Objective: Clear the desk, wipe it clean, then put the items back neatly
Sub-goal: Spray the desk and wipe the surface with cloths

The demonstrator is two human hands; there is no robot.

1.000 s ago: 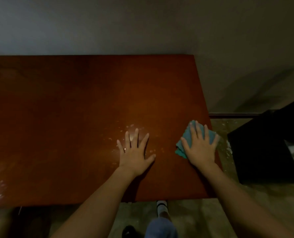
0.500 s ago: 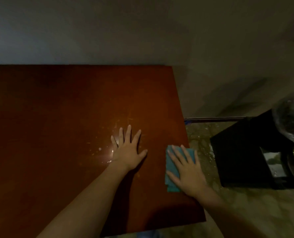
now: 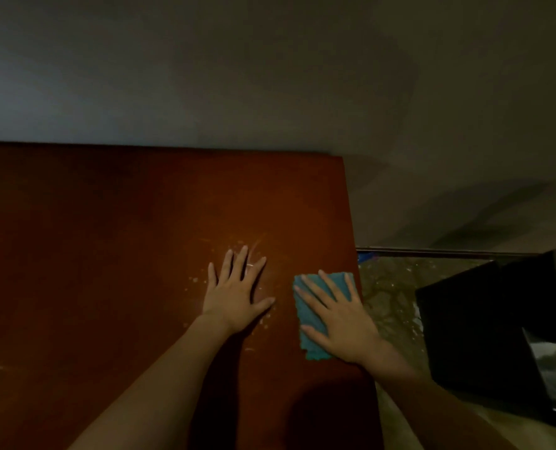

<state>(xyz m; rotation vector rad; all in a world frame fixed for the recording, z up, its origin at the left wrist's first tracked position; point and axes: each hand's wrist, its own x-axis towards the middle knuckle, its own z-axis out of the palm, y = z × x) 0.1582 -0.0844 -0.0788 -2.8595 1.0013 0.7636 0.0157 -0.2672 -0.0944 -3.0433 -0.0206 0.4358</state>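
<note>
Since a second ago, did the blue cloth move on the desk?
Yes. The cloth under the right hand slid toward the person along the desk's right edge; earlier it lay level with the left hand's fingers, now beside its palm.

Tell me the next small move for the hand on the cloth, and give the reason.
Probably slide the right hand, pressing flat on the teal cloth, leftward toward the pale specks around the left hand, lifting that hand clear. The cloth sits by the desk's right edge, and the specks lie unwiped.
</note>
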